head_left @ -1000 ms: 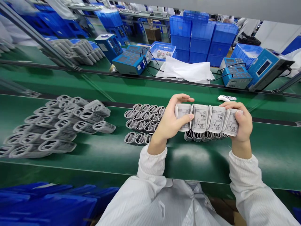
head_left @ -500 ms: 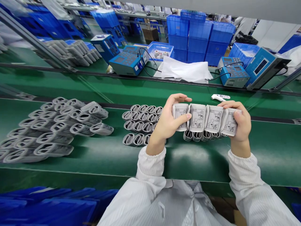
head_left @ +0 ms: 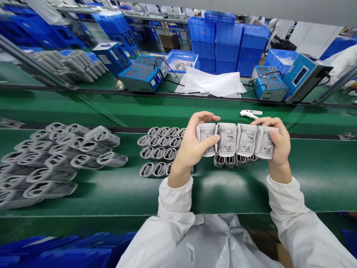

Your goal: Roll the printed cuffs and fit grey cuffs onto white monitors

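Between my hands is a row of several rolled grey wrist cuffs (head_left: 227, 140), pressed side by side, their printed figure diagrams facing me. My left hand (head_left: 192, 143) grips the left end, thumb across the front. The right end is clasped by my right hand (head_left: 276, 141), its thumb on the last cuff. The row is held above the bench, over more rolled cuffs (head_left: 230, 161) partly hidden beneath it. To the left of these, stacked cuffs (head_left: 158, 152) lie with their looped ends towards me, some covered by my left hand and forearm.
A larger pile of loose cuffs (head_left: 60, 160) spreads over the green bench (head_left: 111, 193) at left. A white pen-like tool (head_left: 248, 113) lies beyond my right hand. Blue test devices (head_left: 143, 72), white sheets (head_left: 213, 82) and blue crates (head_left: 228, 44) stand farther back.
The view has shifted slightly, so the bench items sit a little differently in the picture. Both hands keep hold of the same row of cuffs, with little visible change in grip.
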Available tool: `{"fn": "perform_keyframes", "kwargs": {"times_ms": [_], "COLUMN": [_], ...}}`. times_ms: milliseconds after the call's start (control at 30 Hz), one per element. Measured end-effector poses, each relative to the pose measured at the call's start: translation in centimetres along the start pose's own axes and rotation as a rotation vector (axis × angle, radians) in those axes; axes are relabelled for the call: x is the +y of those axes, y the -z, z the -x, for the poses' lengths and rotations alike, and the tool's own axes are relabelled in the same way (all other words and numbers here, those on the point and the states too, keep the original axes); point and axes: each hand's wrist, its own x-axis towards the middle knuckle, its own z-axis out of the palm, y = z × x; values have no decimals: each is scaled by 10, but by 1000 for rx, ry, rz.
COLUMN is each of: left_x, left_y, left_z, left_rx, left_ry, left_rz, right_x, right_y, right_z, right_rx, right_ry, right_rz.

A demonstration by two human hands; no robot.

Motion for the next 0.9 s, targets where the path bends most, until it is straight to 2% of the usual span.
{"fn": "perform_keyframes", "kwargs": {"times_ms": [900], "left_x": [3], "left_y": [-1], "left_z": [2], "left_rx": [5], "left_ry": [14], "left_rz": [-20], "right_x": [-1], "right_y": [-4], "right_z": [0], "right_rx": [20], "right_ry": [6], "right_rz": [-52]}}
